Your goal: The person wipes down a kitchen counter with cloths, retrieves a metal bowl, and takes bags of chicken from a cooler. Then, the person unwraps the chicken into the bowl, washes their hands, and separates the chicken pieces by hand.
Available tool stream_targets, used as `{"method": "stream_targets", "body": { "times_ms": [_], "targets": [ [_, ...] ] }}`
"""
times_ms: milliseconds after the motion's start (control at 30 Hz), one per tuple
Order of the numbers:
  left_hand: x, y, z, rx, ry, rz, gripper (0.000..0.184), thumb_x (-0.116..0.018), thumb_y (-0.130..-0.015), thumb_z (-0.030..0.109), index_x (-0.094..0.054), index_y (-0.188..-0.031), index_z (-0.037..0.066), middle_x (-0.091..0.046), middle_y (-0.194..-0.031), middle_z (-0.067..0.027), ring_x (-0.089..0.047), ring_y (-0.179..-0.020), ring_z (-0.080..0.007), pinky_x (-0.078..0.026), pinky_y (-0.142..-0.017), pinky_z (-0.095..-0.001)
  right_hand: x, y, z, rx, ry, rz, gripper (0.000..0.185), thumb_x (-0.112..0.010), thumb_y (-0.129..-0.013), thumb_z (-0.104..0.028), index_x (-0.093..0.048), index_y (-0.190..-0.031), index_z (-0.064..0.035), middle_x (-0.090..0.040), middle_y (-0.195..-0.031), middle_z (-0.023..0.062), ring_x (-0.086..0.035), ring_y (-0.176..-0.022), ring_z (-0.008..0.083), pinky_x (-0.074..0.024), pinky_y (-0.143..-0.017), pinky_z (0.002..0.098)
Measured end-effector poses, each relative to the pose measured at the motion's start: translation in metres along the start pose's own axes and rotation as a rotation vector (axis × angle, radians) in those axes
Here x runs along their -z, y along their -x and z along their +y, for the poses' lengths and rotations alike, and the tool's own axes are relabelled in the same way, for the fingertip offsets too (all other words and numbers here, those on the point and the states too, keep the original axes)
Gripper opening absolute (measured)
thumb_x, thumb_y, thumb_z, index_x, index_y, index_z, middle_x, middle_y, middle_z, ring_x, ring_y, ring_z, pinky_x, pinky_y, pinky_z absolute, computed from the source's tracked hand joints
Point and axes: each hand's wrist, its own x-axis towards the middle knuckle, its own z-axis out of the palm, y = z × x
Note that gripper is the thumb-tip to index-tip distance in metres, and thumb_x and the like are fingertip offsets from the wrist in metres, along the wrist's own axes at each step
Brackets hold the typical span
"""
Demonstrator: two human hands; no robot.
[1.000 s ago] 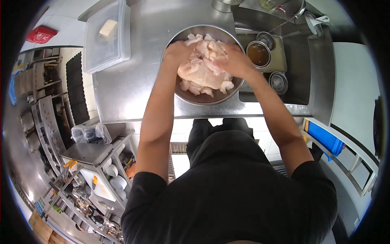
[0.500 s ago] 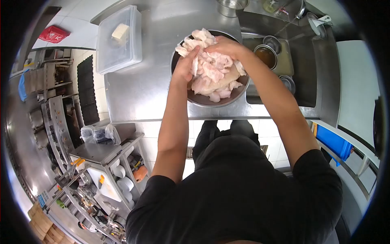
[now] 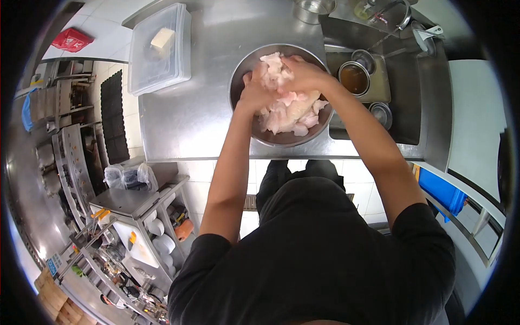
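Note:
A wide metal bowl point(image 3: 234, 96) on the steel counter holds a heap of pale raw chicken pieces point(image 3: 295, 115). My left hand point(image 3: 255, 93) is inside the bowl at the left of the heap, its fingers curled into the meat. From the right, my right hand point(image 3: 307, 77) reaches across the far part of the heap, fingers bent around chicken and slightly blurred. Some pieces show between the two hands. The fingertips are partly hidden among the chicken.
Left of the bowl stands a lidded clear plastic container point(image 3: 158, 59) with a pale block on it. At right is a sink point(image 3: 406, 122) holding a metal bowl of brown liquid point(image 3: 355, 79). An empty-looking metal pot point(image 3: 314, 10) stands behind. The counter edge point(image 3: 200, 159) runs in front.
Both hands have gone lower into the bowl with the chicken they were lifting. The raised clump has sunk and spread, and more of the bowl's far rim shows.

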Motion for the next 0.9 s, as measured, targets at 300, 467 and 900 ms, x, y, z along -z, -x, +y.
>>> {"method": "stream_targets", "body": {
  "times_ms": [300,467,900],
  "targets": [
    [0.014,-0.036,0.017,0.105,-0.244,0.1,0.063,-0.079,-0.079,0.039,-0.061,-0.13,0.009,-0.072,-0.116,-0.0204,-0.068,-0.111,-0.039,-0.054,-0.096,-0.0467,0.012,-0.063,-0.013,-0.063,0.029,-0.173,0.05,-0.078,-0.075,-0.035,-0.071,-0.118,-0.011,-0.073,-0.113,0.0149,-0.07,-0.105,0.034,-0.0548,-0.091,0.0443],
    [0.038,-0.01,0.035,0.121,-0.423,-0.044,0.05,-0.069,-0.088,0.038,-0.064,-0.127,0.008,-0.069,-0.124,-0.0212,-0.066,-0.116,-0.0401,-0.054,-0.095,-0.0493,0.034,-0.016,-0.012,0.133,-0.083,-0.145,0.04,-0.07,-0.086,-0.03,-0.069,-0.123,-0.0133,-0.068,-0.123,0.0149,-0.065,-0.115,0.034,-0.0521,-0.096,0.0431],
    [-0.039,0.075,0.041,0.054,-0.4,-0.081,0.105,-0.084,-0.075,0.054,-0.034,-0.151,0.001,-0.053,-0.139,-0.029,-0.061,-0.122,-0.044,-0.051,-0.103,-0.0462,-0.014,0.025,0.021,-0.205,-0.313,0.036,0.106,-0.085,-0.075,-0.054,-0.038,-0.154,-0.0018,-0.055,-0.143,0.0279,-0.057,-0.131,0.0371,-0.0445,-0.11,0.0412]
  ]
}}
